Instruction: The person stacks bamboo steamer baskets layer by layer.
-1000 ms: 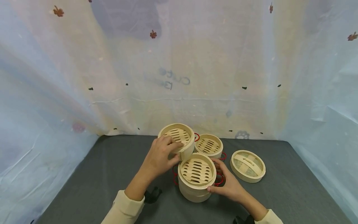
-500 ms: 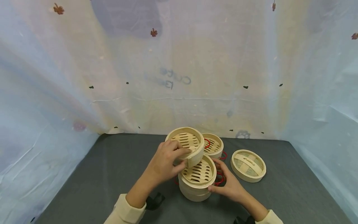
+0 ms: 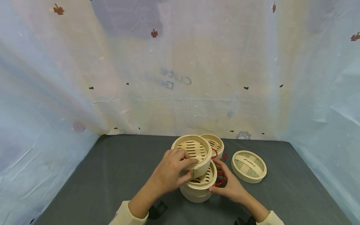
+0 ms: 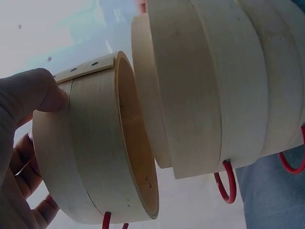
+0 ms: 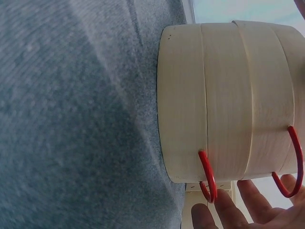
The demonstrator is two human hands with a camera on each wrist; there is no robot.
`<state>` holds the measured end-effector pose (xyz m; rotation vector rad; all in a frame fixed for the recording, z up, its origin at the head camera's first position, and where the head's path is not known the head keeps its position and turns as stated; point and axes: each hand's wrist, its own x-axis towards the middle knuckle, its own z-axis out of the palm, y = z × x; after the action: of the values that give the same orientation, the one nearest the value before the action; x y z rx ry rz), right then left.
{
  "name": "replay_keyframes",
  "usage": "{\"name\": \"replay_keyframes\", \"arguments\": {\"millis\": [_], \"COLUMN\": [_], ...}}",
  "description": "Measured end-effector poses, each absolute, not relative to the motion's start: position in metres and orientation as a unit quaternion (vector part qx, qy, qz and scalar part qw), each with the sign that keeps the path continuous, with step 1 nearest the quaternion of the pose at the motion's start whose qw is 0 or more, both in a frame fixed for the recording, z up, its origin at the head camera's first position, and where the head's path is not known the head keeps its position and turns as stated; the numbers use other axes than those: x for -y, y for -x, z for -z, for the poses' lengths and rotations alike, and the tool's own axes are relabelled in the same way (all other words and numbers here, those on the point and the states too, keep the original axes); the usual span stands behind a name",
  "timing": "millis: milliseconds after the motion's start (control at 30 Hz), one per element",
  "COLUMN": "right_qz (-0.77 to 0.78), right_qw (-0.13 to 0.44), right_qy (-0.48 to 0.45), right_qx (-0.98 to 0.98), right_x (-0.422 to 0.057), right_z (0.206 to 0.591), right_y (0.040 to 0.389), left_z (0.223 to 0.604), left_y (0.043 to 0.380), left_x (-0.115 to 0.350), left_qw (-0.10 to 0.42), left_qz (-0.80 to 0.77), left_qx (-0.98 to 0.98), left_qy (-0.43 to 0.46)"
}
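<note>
My left hand (image 3: pixel 174 168) grips a round bamboo steamer basket (image 3: pixel 201 170) by its near left rim, fingers inside and thumb outside. In the left wrist view this basket (image 4: pixel 95 143) hangs with its hollow underside towards the stack's raised top rim. Below it stands a stack of bamboo steamer baskets (image 3: pixel 197 195) with red side loops, its slatted top partly hidden. At the stack's right side, my right hand (image 3: pixel 229 184) holds the upper tier, thumb in front and fingers behind. Red loops (image 5: pixel 208 176) lie near those fingers in the right wrist view.
Behind the stack sits another slatted bamboo basket (image 3: pixel 217 143), partly covered by the held one. A round bamboo lid (image 3: pixel 248 167) with a strap handle lies to the right. Everything rests on a dark grey table (image 3: pixel 126 162), with a pale curtain (image 3: pixel 180 115) behind.
My left hand has brought the held basket right and towards me, so it now covers much of the stack's top. The right hand, the stack and the lid stay in place.
</note>
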<state>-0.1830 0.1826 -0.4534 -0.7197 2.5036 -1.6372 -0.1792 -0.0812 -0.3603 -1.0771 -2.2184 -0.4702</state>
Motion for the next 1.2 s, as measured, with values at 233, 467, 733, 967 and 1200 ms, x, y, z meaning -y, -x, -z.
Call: {"name": "replay_keyframes", "arguments": {"millis": [233, 467, 733, 967, 1200], "right_qz": [0.535, 0.536, 0.564, 0.553, 0.568], "right_qw": [0.031, 0.016, 0.029, 0.041, 0.046], "right_qy": [0.219, 0.232, 0.231, 0.211, 0.225], "right_qx": [-0.816, -0.811, -0.792, -0.805, -0.790], "right_x": [-0.181, -0.182, -0.182, -0.181, -0.183], "right_z": [0.452, 0.452, 0.454, 0.452, 0.454], "right_y": [0.183, 0.182, 0.183, 0.182, 0.182], "left_z": [0.365, 0.369, 0.371, 0.373, 0.374], "left_y": [0.174, 0.172, 0.170, 0.171, 0.170], "left_x": [0.079, 0.077, 0.074, 0.071, 0.069], "left_qw": [0.322, 0.328, 0.335, 0.328, 0.302], "left_qz": [0.175, 0.171, 0.161, 0.161, 0.166], "left_qx": [0.828, 0.819, 0.813, 0.813, 0.823], "left_qy": [0.424, 0.440, 0.449, 0.453, 0.451]}}
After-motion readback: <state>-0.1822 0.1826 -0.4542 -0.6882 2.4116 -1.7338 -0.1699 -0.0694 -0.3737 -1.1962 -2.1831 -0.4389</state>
